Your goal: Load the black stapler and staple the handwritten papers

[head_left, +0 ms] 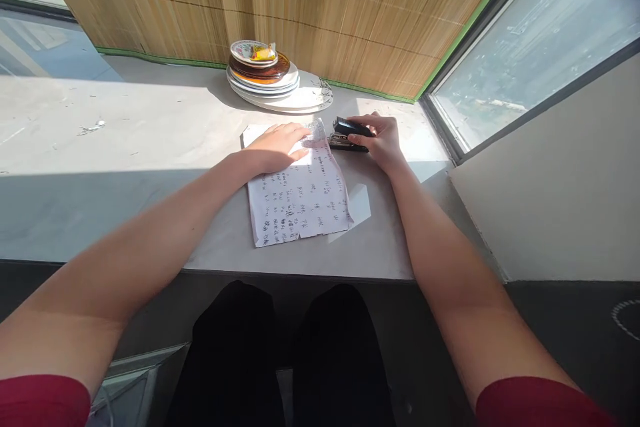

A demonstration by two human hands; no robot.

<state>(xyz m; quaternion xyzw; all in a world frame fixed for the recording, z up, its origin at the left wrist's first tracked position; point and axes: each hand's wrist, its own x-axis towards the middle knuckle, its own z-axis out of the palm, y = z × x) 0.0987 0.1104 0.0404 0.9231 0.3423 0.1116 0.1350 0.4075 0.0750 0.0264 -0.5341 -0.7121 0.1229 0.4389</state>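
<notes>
Handwritten sheets of paper (305, 207) lie on the pale ledge in front of me, their lower edge a little ragged. My left hand (277, 147) rests flat across the upper part of the paper with its fingers stretched out. In my right hand (383, 137) is a black stapler (350, 133), gripped between thumb and fingers around its rear. The stapler's front end is beside the paper's upper right edge, its jaws apart. Whether the jaws overlap the paper I cannot tell.
A stack of plates (265, 83) stands behind the paper, with a small yellow packet (263, 53) on top. A bamboo blind (300, 7) hangs at the back. Paper scraps (93, 127) lie to the left. A white wall (560, 193) bounds the right side.
</notes>
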